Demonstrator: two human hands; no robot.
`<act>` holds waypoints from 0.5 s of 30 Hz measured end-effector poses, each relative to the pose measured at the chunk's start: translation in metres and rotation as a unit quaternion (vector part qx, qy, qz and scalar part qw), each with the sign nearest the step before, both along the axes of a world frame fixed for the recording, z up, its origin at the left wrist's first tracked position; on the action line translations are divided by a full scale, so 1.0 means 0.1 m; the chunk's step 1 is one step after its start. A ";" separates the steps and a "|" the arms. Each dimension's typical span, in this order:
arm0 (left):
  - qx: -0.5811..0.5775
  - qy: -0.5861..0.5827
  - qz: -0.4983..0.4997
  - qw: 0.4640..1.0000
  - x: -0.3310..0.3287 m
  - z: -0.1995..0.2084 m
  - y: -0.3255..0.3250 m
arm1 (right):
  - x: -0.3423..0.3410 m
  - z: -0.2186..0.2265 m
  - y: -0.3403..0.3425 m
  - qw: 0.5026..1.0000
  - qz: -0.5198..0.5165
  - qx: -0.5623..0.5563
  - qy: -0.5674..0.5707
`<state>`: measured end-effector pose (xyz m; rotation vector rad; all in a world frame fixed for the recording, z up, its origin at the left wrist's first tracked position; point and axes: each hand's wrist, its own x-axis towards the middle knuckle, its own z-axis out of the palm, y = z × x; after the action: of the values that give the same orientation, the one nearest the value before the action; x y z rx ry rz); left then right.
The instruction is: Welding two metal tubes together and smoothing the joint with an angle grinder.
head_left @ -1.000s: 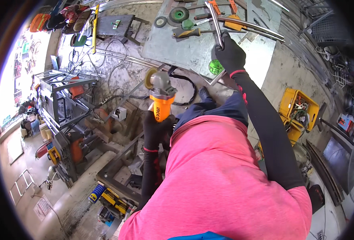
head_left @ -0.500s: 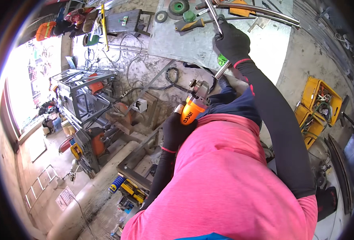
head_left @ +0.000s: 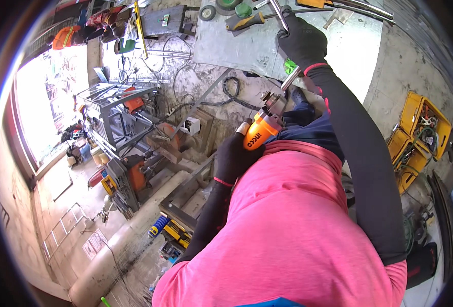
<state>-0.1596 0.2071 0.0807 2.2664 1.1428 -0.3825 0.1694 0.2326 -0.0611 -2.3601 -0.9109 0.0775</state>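
Note:
My left hand (head_left: 236, 156), in a dark glove, is closed around the orange body of an angle grinder (head_left: 262, 132). The grinder's metal head points up and away from me, close to the lower end of a shiny metal tube (head_left: 291, 78); whether they touch I cannot tell. My gloved right hand (head_left: 303, 42) grips that tube higher up, over the table's near edge. Its middle is hidden behind the hand. A green patch (head_left: 290, 65) shows beside the tube below my right hand.
On the pale tabletop (head_left: 226, 48) lie a yellow-and-black handled tool (head_left: 245, 21), green wheels (head_left: 207, 13) and more tubes. A yellow toolbox (head_left: 413, 115) stands open on the right. Grey metal frames (head_left: 116, 115) and a cable (head_left: 231, 92) are on the left. Farther back is another person's orange garment (head_left: 65, 37).
The grinder in my left hand has come nearer to the tube's lower end. The whole view has shifted slightly, so the surroundings sit farther right. Both hands keep their grip.

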 end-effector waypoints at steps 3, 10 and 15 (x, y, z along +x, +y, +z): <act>0.000 -0.031 0.006 1.000 0.06 0.00 -0.04 | 0.03 -0.04 0.00 1.000 0.003 -0.004 -0.011; -0.005 -0.015 0.020 1.000 0.09 0.04 -0.11 | -0.04 0.26 -0.02 1.000 0.016 0.001 0.015; -0.015 -0.020 0.025 0.999 0.11 0.04 -0.12 | -0.02 0.29 -0.04 1.000 0.014 -0.008 0.014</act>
<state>-0.1482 0.1950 0.0847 2.2042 1.1638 -0.3308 0.1679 0.2283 -0.0325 -2.3552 -0.9331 0.1297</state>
